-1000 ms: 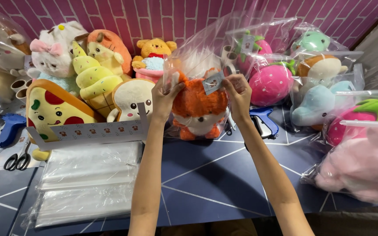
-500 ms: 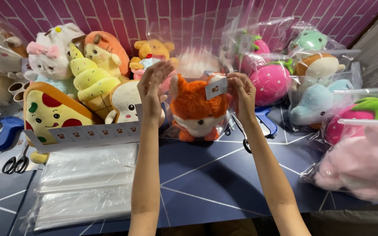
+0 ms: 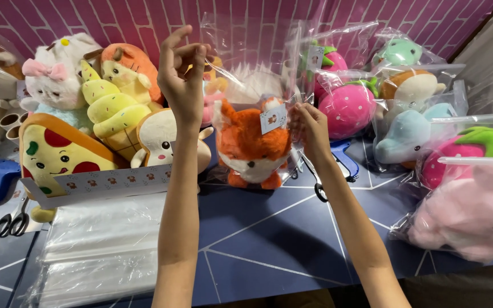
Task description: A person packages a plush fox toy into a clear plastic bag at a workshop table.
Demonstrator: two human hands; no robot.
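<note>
While the left hand (image 3: 182, 74) was raised high, its fingers pinched shut on the top edge of a clear plastic bag (image 3: 252, 54), the right hand (image 3: 309, 128) sat lower and gripped the bag's right side, fingers curled closed on the film just beside a small paper tag (image 3: 273, 118). Inside the bag stood an orange fox plush (image 3: 252, 145), upright on the dark blue worktop (image 3: 269, 239) and facing the camera, with the bag's open mouth stretched up above its ears. To the left of the fox a cardboard tray (image 3: 109, 181) held a pizza-slice plush (image 3: 58, 151), a toast plush (image 3: 158, 142) and a yellow ice-cream plush (image 3: 112, 111). A stack of flat clear bags (image 3: 95, 251) lay on the worktop in front of that tray, and scissors (image 3: 9, 222) lay at the far left. To the right, already bagged, sat a pink strawberry plush (image 3: 349, 108) and a pale blue plush (image 3: 409, 134), with a large pink bagged plush (image 3: 469, 217) nearest the right edge
</note>
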